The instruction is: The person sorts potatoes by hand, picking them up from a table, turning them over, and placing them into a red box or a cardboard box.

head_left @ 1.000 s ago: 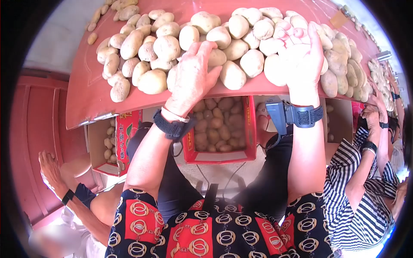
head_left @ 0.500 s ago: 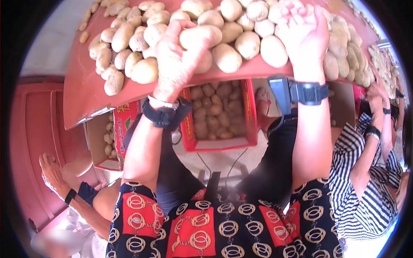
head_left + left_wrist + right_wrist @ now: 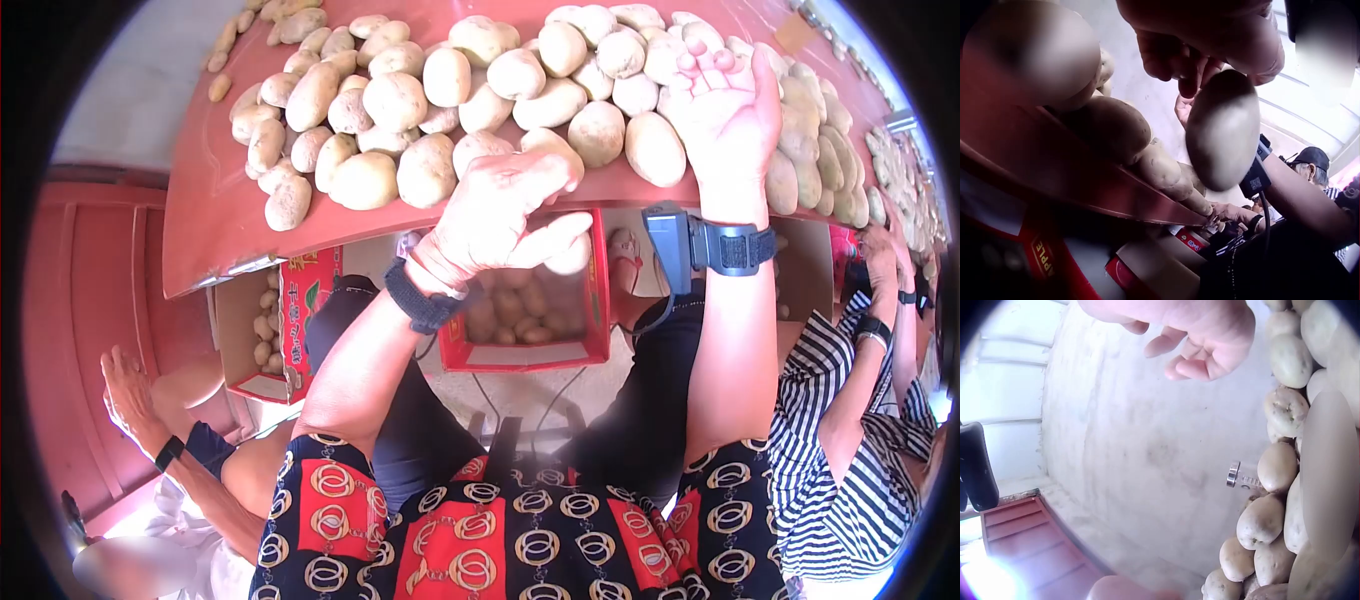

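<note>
My left hand [image 3: 500,212] is over the near table edge, with its thumb and fingers apart. Just under the thumb a pale potato [image 3: 569,258] is in the air above the red box [image 3: 530,355]; whether it still touches the hand I cannot tell. In the left wrist view the same potato [image 3: 1224,130] appears below the fingers of that hand [image 3: 1210,31]. My right hand [image 3: 722,120] lies palm up beside the potatoes [image 3: 655,150], fingers loosely bent; in the right wrist view that hand [image 3: 1197,337] holds nothing.
Many potatoes [image 3: 395,102] cover the red table [image 3: 230,225]. An open carton [image 3: 240,340] of potatoes is below it at the left. A seated person's arm [image 3: 190,480] is at the left, and a person in stripes [image 3: 840,470] at the right.
My left hand has moved right and toward me from the table, bringing a potato over the box, and its thumb and fingers have parted. My right hand has shifted little.
</note>
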`<state>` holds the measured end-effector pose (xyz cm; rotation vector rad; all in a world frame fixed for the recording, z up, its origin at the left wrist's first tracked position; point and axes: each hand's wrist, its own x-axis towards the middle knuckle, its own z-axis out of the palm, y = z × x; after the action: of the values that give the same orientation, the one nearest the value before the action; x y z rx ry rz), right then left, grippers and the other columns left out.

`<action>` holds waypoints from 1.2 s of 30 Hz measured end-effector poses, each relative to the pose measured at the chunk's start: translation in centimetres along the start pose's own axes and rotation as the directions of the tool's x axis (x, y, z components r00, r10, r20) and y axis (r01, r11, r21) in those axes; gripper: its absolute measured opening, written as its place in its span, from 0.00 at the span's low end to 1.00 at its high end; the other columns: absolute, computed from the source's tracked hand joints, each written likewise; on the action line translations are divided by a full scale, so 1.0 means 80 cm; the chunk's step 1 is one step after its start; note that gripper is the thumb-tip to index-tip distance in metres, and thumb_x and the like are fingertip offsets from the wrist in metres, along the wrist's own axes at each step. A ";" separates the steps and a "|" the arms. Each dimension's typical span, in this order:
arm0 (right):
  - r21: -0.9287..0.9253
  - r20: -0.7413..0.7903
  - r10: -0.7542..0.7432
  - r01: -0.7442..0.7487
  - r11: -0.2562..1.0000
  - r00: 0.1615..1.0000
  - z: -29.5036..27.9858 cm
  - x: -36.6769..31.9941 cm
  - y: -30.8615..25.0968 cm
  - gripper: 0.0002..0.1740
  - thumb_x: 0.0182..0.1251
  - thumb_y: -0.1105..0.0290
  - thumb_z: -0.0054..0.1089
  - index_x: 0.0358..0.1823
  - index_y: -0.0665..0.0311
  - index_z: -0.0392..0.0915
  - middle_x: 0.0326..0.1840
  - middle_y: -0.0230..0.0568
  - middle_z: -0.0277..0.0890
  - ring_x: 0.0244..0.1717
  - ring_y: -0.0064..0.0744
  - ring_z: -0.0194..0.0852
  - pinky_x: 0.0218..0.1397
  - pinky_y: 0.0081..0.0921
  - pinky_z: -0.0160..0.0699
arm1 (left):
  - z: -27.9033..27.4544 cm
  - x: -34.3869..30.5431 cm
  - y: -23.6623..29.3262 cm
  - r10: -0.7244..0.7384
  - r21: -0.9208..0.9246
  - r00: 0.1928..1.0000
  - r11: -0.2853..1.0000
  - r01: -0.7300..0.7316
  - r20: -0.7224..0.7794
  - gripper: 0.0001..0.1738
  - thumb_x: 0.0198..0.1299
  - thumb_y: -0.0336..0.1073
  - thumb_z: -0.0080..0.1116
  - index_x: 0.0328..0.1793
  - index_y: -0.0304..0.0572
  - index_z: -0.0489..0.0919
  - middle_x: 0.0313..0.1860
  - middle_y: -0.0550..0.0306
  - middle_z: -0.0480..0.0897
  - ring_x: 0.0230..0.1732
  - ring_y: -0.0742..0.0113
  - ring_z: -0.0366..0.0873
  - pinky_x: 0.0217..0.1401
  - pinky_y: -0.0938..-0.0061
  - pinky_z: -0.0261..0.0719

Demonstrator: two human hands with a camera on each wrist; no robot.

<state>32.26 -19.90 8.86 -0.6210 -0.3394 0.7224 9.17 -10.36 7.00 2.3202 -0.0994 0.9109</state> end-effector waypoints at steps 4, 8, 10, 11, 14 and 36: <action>0.074 0.116 0.054 -0.063 0.995 0.992 -0.008 -0.002 0.001 0.20 0.66 0.53 0.50 0.29 0.65 0.73 0.44 0.49 0.74 0.44 0.38 0.70 0.50 0.30 0.71 | 0.003 0.002 0.002 -0.037 0.154 0.996 0.987 0.048 -0.075 0.06 0.49 0.28 0.63 0.33 0.41 0.76 0.21 0.57 0.75 0.22 0.61 0.73 0.27 0.71 0.71; -0.024 0.000 -0.003 0.003 1.000 1.000 0.016 -0.019 0.007 0.21 0.67 0.53 0.49 0.29 0.65 0.73 0.44 0.50 0.73 0.43 0.38 0.70 0.49 0.30 0.70 | 0.001 0.000 -0.003 -0.100 0.222 0.988 0.967 0.123 -0.115 0.06 0.50 0.29 0.62 0.34 0.41 0.77 0.26 0.56 0.78 0.26 0.59 0.76 0.31 0.71 0.74; -0.024 0.022 -0.004 0.004 1.000 1.000 0.016 -0.020 0.008 0.21 0.67 0.53 0.50 0.29 0.65 0.73 0.44 0.50 0.73 0.43 0.38 0.69 0.49 0.31 0.70 | -0.004 0.005 -0.009 -0.064 0.347 0.984 0.930 0.119 -0.165 0.08 0.50 0.28 0.61 0.37 0.42 0.77 0.31 0.55 0.79 0.31 0.58 0.77 0.35 0.69 0.74; -0.026 0.042 -0.004 0.005 1.000 0.999 0.015 -0.022 0.007 0.21 0.67 0.53 0.50 0.30 0.66 0.73 0.44 0.50 0.73 0.43 0.38 0.69 0.50 0.31 0.70 | -0.005 0.009 -0.012 -0.025 0.462 0.978 0.878 0.121 -0.209 0.11 0.49 0.28 0.61 0.41 0.42 0.77 0.35 0.54 0.79 0.36 0.57 0.77 0.40 0.68 0.74; -0.003 -0.035 -0.025 0.025 1.000 0.999 0.013 -0.016 0.010 0.21 0.66 0.52 0.50 0.32 0.66 0.72 0.44 0.50 0.73 0.43 0.39 0.69 0.50 0.32 0.70 | -0.007 0.020 -0.035 -0.058 0.509 0.978 0.847 0.156 -0.202 0.26 0.49 0.30 0.61 0.57 0.43 0.71 0.54 0.46 0.73 0.56 0.49 0.69 0.58 0.62 0.68; 0.007 -0.161 -0.043 0.045 0.999 0.986 0.051 -0.030 0.011 0.16 0.66 0.52 0.50 0.30 0.56 0.70 0.29 0.33 0.70 0.32 0.27 0.67 0.36 0.21 0.68 | 0.017 0.026 -0.079 -0.194 0.772 0.971 0.594 0.227 -0.137 0.27 0.55 0.37 0.59 0.63 0.64 0.69 0.59 0.54 0.73 0.69 0.51 0.59 0.67 0.35 0.48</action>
<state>28.13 -19.40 11.22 -0.6555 -0.1998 0.6270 13.36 -5.84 4.21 3.0126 0.7402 0.9951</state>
